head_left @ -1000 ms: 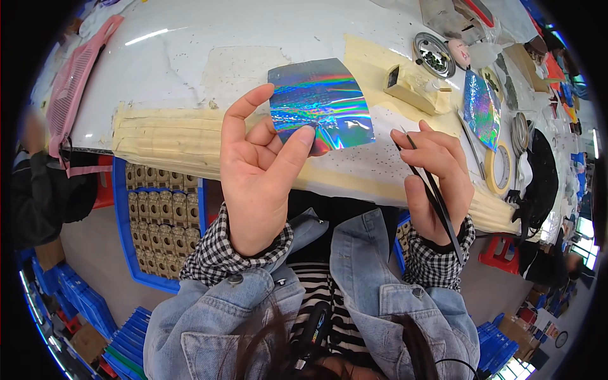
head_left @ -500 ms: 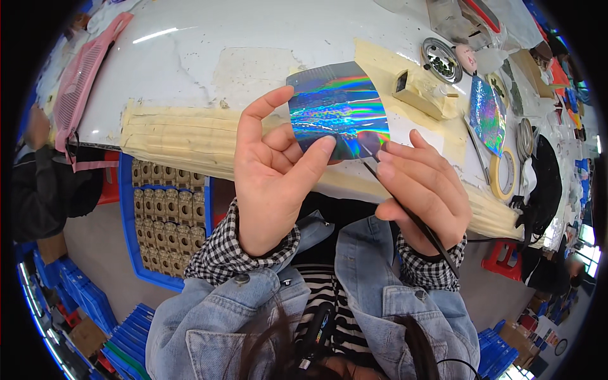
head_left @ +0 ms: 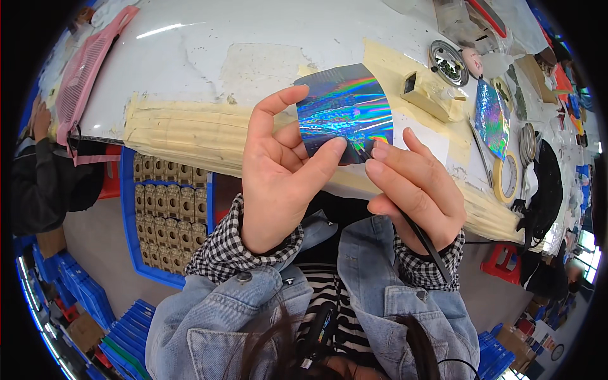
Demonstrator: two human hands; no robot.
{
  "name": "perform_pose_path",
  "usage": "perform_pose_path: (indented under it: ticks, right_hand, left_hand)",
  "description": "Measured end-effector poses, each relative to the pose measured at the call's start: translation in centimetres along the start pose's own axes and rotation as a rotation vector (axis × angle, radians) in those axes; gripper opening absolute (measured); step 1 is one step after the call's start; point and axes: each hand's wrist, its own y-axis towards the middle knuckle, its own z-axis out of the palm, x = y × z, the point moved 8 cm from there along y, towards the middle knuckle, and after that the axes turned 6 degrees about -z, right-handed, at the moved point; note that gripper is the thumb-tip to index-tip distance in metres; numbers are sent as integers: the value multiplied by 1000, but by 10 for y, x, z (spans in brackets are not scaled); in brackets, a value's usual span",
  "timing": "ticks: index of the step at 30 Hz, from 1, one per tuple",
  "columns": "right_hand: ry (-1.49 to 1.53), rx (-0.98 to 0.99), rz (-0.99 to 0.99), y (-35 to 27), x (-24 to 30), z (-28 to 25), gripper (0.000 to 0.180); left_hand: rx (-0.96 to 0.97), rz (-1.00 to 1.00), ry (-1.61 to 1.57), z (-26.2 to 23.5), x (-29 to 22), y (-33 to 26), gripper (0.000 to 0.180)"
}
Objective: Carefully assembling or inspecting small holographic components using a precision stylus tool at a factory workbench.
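Observation:
A shiny blue holographic sheet (head_left: pixel 345 104), slightly curved, is raised above the taped front edge of the table. My left hand (head_left: pixel 282 161) grips it, thumb on the front near the lower edge and a finger at its upper left corner. Dark tweezers (head_left: pixel 418 234) lie in my right hand (head_left: pixel 418 183), between thumb and fingers, with the shaft running back toward the wrist. Their tips touch or nearly touch the sheet's lower edge beside my left thumb; what lies between the tips is too small to tell.
Right of my hands are a tape-wrapped block (head_left: pixel 432 98), a round tin (head_left: pixel 448 63) with dark bits, another holographic sheet (head_left: pixel 491 120) and a masking tape roll (head_left: pixel 505 179). A blue tray (head_left: pixel 130 221) of camouflage-patterned parts sits below the table at left, near a pink mesh basket (head_left: pixel 88 79).
Both the sheet and my left hand have shifted slightly right. The tweezers' tips have moved closer in beside my left thumb, and my right fingers have come nearer to it.

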Motion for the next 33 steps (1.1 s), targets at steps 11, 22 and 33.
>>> perform_pose_path:
  ticks: [11, 22, 33]
  right_hand:
    - [9, 0, 6, 2, -1, 1, 33]
    - [-1, -32, 12, 1, -4, 2, 32]
    - [8, -29, 18, 2, -4, 2, 32]
  left_hand:
    - [29, -4, -22, 2, 0, 2, 64]
    - [37, -13, -20, 2, 0, 2, 67]
    - [12, -13, 12, 1, -1, 2, 65]
